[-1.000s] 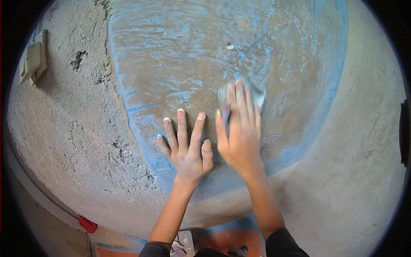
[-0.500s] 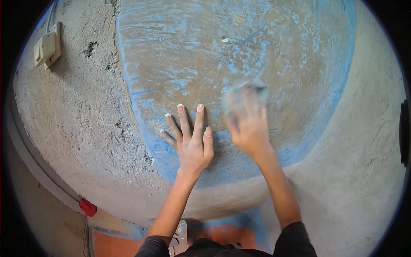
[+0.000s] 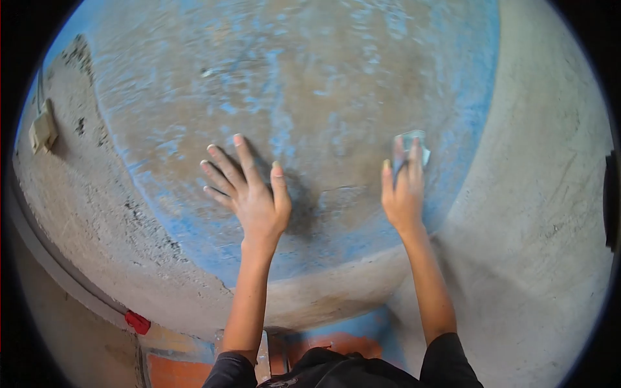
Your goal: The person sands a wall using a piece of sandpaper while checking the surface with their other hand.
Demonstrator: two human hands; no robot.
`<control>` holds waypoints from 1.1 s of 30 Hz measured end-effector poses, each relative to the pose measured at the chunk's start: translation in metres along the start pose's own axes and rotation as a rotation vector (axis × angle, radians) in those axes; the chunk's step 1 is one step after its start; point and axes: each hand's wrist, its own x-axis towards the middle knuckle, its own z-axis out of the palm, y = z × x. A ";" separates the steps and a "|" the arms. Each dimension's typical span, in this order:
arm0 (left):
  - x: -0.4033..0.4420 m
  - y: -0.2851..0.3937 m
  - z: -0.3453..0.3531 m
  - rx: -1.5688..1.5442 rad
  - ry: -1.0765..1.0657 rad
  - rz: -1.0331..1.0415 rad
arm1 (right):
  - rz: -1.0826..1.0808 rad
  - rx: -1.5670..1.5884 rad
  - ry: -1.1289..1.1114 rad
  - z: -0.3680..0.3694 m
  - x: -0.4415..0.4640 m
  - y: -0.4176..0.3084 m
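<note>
In front of me is a wall patch [image 3: 310, 110], worn grey-brown with streaks of blue paint and a blue border. My left hand [image 3: 255, 197] is at the patch's lower middle, its fingers spread and nothing in them. A shadow falls beside it, and I cannot tell how firmly the palm touches. Farther right, my right hand [image 3: 407, 191] presses a small pale green pad [image 3: 420, 139] to the wall under its fingertips. Fingers cover part of the pad, so its exact kind is unclear.
A beige electrical box [image 3: 44, 129] with a cable hangs on the rough plaster [image 3: 110, 168] at left. Bare grey wall [image 3: 524, 194] curves along the right. Below are a red object [image 3: 137, 322] and an orange floor [image 3: 171, 372].
My view has shifted right along the wall. My right hand has moved right and down with the pad, near the blue border. My left hand has also moved right across the patch.
</note>
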 end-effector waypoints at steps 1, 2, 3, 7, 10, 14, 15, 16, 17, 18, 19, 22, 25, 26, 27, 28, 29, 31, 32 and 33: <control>-0.003 0.008 0.004 -0.001 -0.003 -0.007 | -0.054 -0.024 -0.077 0.000 -0.011 0.006; -0.007 0.016 0.008 0.004 -0.013 -0.022 | -0.109 -0.045 -0.154 -0.003 -0.021 0.011; -0.012 0.024 0.013 0.010 -0.023 -0.039 | -0.242 -0.089 -0.381 -0.010 -0.033 0.013; -0.038 0.049 0.034 0.028 -0.101 -0.072 | 0.017 -0.009 -0.203 -0.014 -0.033 0.055; -0.065 0.063 0.048 0.051 -0.187 -0.087 | 0.131 0.039 -0.017 0.002 -0.046 0.073; -0.096 0.079 0.070 0.068 -0.305 -0.113 | -0.174 0.081 -0.427 -0.003 -0.090 0.061; -0.103 0.081 0.074 0.057 -0.314 -0.100 | -0.045 0.005 -0.352 -0.006 -0.084 0.063; -0.110 0.083 0.078 0.066 -0.326 -0.085 | 0.119 0.113 -0.198 0.000 -0.080 0.067; -0.117 0.084 0.081 0.078 -0.337 -0.073 | 0.282 0.224 -0.044 0.009 -0.077 0.070; -0.123 0.084 0.084 0.094 -0.343 -0.063 | 0.444 0.336 0.112 0.015 -0.076 0.068; -0.129 0.084 0.086 0.095 -0.334 -0.056 | 0.333 0.263 0.036 0.015 -0.080 0.062; -0.141 0.078 0.091 0.143 -0.347 0.005 | -0.166 0.156 -0.505 0.002 -0.095 0.054; -0.146 0.071 0.081 0.141 -0.355 0.014 | 0.120 0.238 -0.127 0.013 -0.070 0.056; -0.146 0.067 0.075 0.151 -0.369 0.017 | 0.256 0.280 0.023 0.017 -0.063 0.051; -0.146 0.065 0.069 0.155 -0.343 0.006 | 0.337 0.362 0.080 0.021 -0.060 0.038; -0.146 0.059 0.066 0.153 -0.340 -0.008 | 0.191 0.318 -0.069 0.021 -0.061 0.027; -0.146 0.053 0.062 0.152 -0.337 -0.021 | 0.042 0.270 -0.214 0.018 -0.066 0.015; -0.144 0.039 0.052 0.160 -0.322 -0.039 | -0.192 0.250 -0.464 0.014 -0.073 -0.003; -0.142 0.031 0.047 0.169 -0.309 -0.052 | -0.142 0.232 -0.383 0.016 -0.067 -0.008; -0.140 0.023 0.042 0.177 -0.297 -0.066 | -0.090 0.214 -0.304 0.018 -0.058 -0.012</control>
